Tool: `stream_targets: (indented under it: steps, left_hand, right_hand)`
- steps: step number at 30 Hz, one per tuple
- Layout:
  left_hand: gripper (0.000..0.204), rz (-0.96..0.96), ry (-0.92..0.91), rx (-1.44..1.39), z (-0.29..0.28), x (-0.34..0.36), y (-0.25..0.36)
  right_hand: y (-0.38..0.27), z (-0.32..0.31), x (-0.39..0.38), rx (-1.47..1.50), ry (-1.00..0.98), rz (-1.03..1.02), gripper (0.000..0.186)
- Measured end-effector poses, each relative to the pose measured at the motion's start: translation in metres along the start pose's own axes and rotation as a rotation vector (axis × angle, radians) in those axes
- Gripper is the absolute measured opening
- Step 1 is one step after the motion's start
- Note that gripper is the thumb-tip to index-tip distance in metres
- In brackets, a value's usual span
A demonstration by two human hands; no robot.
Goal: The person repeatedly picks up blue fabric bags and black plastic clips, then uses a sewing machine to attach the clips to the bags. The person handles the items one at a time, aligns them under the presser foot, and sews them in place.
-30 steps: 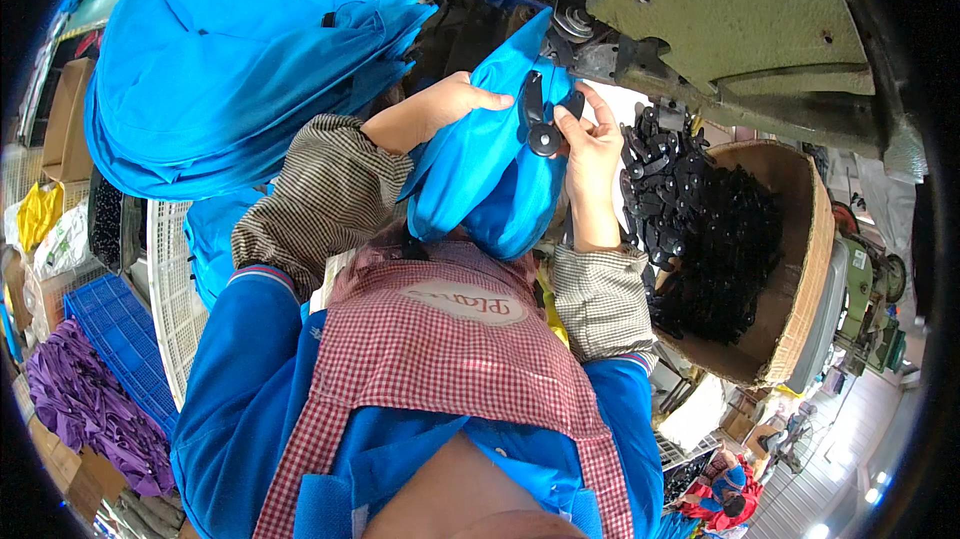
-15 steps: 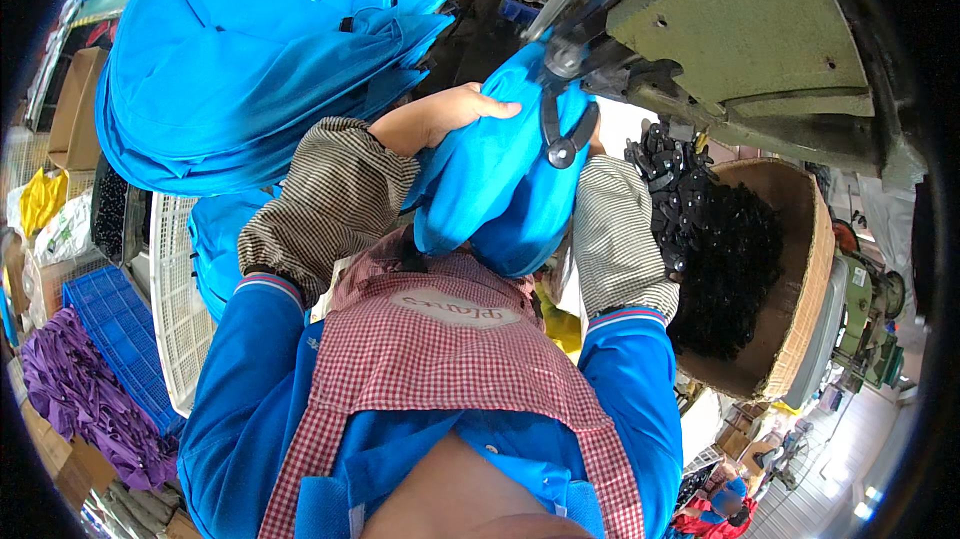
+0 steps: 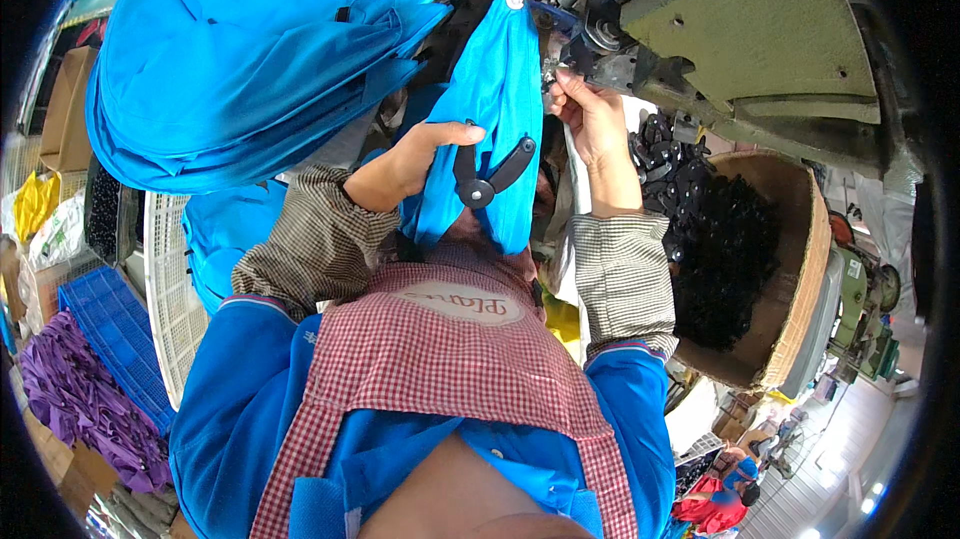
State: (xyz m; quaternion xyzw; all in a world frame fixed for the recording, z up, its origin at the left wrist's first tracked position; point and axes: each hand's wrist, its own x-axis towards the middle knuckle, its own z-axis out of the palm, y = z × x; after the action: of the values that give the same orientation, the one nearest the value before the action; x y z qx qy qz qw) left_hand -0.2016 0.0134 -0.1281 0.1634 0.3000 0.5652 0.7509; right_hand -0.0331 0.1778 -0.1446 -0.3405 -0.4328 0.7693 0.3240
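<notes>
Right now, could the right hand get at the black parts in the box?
Likely yes: the box lies open to the right of the right hand, and nothing visible covers the black parts.

Bright blue cloth [image 3: 500,79] extends in loose folds, tapering to a tip bearing a small white disc [image 3: 515,0]; across its wider part, a black two-armed piece [image 3: 476,193] lies spread in a V.

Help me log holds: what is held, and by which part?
Left grip: blue fabric, by its left side, thumb at the black V-shaped piece. Right grip: cannot be told.
</notes>
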Motion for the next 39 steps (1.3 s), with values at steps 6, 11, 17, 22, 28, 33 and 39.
stream_targets:
  steps: [6, 11, 17, 22, 28, 33, 39]
  left_hand:
    - [0.060, 0.077, 0.035, 0.015, 0.005, 0.001, 0.001]
    - [0.059, 0.082, 0.080, 0.050, 0.012, 0.002, 0.005]
    - [0.053, 0.146, 0.091, 0.041, 0.012, 0.013, 0.002]
    - [0.044, 0.132, 0.101, 0.063, 0.008, 0.022, 0.006]
    - [0.032, 0.212, 0.136, 0.247, 0.007, 0.040, 0.011]
    - [0.026, 0.223, 0.180, 0.299, 0.012, 0.063, 0.010]
    - [0.024, 0.160, 0.250, 0.264, 0.011, 0.090, 0.015]
  right_hand:
    - [-0.024, 0.035, -0.014, -0.282, 0.149, -0.015, 0.013]
    - [-0.018, 0.028, -0.015, -0.346, 0.159, -0.105, 0.012]
    - [-0.012, 0.031, -0.016, -0.319, 0.201, -0.130, 0.016]
    - [0.011, 0.038, -0.071, -0.018, 0.002, 0.127, 0.021]
    - [0.033, 0.026, -0.090, -0.197, -0.095, -0.060, 0.027]
    - [0.031, 0.029, -0.076, -0.289, 0.015, -0.167, 0.020]
    - [0.024, 0.021, -0.049, -0.371, 0.132, -0.137, 0.020]
